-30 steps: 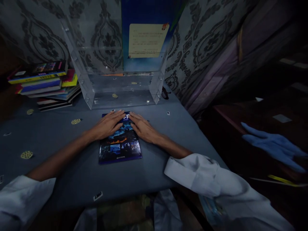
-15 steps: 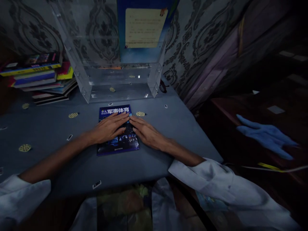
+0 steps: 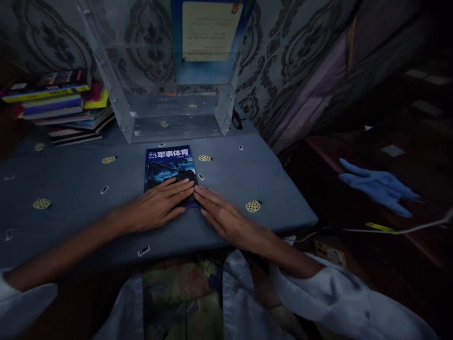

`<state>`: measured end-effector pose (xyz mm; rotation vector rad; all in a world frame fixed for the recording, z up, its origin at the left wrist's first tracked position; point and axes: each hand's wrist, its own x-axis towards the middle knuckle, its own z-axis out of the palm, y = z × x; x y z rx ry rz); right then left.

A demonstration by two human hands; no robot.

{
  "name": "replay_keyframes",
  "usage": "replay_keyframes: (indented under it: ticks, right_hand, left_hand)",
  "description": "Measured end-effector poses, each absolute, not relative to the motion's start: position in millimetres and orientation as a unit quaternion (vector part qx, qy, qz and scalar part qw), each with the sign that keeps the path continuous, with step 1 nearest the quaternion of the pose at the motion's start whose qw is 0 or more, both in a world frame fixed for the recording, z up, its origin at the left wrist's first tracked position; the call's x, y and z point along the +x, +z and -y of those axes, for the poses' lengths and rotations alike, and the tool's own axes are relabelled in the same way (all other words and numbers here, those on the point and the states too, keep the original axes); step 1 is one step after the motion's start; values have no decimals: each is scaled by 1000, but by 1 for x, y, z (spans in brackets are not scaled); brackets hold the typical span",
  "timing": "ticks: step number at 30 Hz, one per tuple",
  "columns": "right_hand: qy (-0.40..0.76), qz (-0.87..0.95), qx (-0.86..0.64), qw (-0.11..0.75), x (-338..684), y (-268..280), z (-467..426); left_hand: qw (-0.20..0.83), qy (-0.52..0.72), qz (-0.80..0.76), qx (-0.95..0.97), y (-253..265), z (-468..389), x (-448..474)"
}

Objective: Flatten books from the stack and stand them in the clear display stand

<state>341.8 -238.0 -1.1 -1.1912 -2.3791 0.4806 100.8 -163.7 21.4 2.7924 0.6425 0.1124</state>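
Note:
A dark blue book [image 3: 170, 167] with white Chinese characters along its top lies flat on the table, its cover facing up. Across its lower part rests my left hand [image 3: 161, 203], fingers stretched out and pointing right. My right hand [image 3: 224, 215] lies at the book's lower right edge, its fingers extended and fingertips close to those of the left. Neither hand grips anything. The bottom of the cover is mostly hidden under my hands.
Behind the book stands a clear acrylic rack [image 3: 177, 130] holding a blue booklet [image 3: 208, 71]. Stacked books [image 3: 63, 106] are at the left. Dark glasses [image 3: 237, 120] sit beside the rack. A blue glove [image 3: 380, 184] lies on a dark surface to the right.
Both hands have slid down the cover toward me, uncovering the picture and title. The view has shifted slightly.

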Motion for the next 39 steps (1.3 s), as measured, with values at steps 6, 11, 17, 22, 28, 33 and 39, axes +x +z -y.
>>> replay_keyframes:
  ticks: [6, 11, 17, 22, 28, 33, 39]
  right_hand:
    - [156, 865, -421, 223, 341, -2, 267]
    - [132, 873, -417, 217, 344, -4, 270]
    - [115, 872, -418, 229, 346, -4, 250]
    - [123, 876, -423, 196, 342, -4, 222]
    - [138, 872, -432, 182, 340, -10, 200]
    - [146, 868, -432, 196, 341, -11, 203]
    - [149, 866, -432, 203, 338, -15, 204]
  left_hand:
    - [121, 68, -184, 973, 18, 191, 93]
    - [119, 61, -180, 975, 19, 194, 87]
    - [136, 72, -253, 955, 16, 148, 72]
    - [123, 87, -378, 913, 9, 90, 58]
    - [120, 122, -445, 879, 1, 66, 47]
    - [127, 137, -435, 881, 0, 99, 33]
    - [117, 168, -390, 898, 0, 168, 20]
